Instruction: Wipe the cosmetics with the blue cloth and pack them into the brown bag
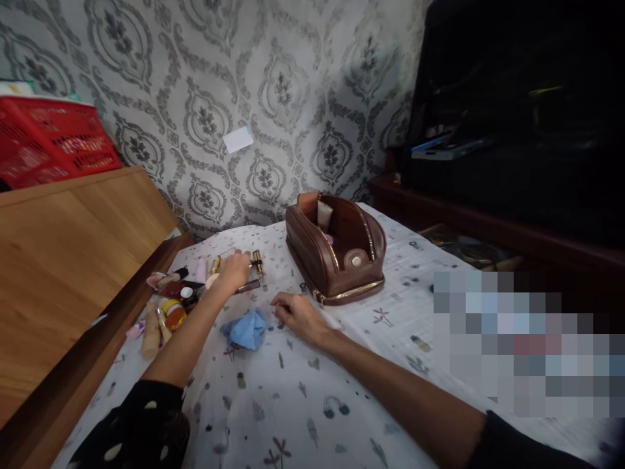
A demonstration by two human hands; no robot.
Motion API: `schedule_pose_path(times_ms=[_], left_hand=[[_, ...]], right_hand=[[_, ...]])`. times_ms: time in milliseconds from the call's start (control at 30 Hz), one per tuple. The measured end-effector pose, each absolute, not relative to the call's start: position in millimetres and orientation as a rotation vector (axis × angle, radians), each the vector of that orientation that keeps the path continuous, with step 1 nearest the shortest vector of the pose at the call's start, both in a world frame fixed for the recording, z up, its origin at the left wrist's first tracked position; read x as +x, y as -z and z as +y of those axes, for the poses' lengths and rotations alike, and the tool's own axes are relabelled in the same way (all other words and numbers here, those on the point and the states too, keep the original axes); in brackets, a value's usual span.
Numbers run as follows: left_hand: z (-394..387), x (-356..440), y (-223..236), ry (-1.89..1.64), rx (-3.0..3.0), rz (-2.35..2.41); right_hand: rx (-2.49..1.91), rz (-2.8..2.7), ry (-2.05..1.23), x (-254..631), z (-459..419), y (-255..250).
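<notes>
My left hand [235, 271] reaches into a spread of cosmetics on the patterned white sheet. Its fingers bend down and hide whatever they hold or touch. Right beside them are a black-and-gold tube [258, 261] and a dark lip gloss tube [249, 286]. My right hand [299, 316] rests on the sheet, loosely curled, its thumb apart from the fingers and nothing visible between them. A crumpled blue cloth [247, 329] lies just left of it. Behind it stands a brown makeup bag [319, 260], unzipped, with a pale tube [324, 215] inside.
More cosmetics lie at the left, among them a beige tube [150, 332] and an amber-yellow jar [174, 314]. A wooden panel [88, 241] borders that side, with a red basket [58, 140] above. Dark furniture [488, 215] stands at the right; patterned wallpaper covers the back wall.
</notes>
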State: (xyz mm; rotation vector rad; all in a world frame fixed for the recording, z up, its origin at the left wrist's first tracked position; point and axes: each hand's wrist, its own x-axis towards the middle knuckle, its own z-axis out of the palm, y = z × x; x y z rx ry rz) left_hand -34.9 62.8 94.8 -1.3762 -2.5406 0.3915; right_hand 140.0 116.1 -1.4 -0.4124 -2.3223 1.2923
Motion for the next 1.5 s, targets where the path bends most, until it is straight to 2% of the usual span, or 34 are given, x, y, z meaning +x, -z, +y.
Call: schedule_pose_path(times_ms=[200,333,467,767,967,1133,1500], left_hand=[[44.4,18.4,-66.4,-0.342,-1.45,-2.416],[23.0,35.3,-55.1,0.016,-1.699,-2.388],[12.1,20.2,-48.3,0.514,-1.773,-2.377],[32.7,-27.5,-5.3,0.499,-1.816,-2.35],[23.8,-24.1,-16.1,0.876,-1.834,-2.296],[13.7,-31.0,-20.2,0.669,-1.646,-2.523],[14.5,-51.7,-1.9,0.295,-1.482,-2.533]], right_hand=[[-0.486,-2.235,-1.179,137.4,120.2,6.8],[-0.506,-2.107,-1.051,134.3,126.2,13.0],[-0.46,-2.113,-1.042,134.5,126.8,15.1],[-0.468,-2.194,-1.083,134.2,126.7,15.9],[-0.485,-2.241,-1.027,135.6,126.1,14.0],[-0.47,-2.265,-1.019,135.9,124.2,10.4],[-0.496,-2.2,-1.084,142.5,124.2,3.8]])
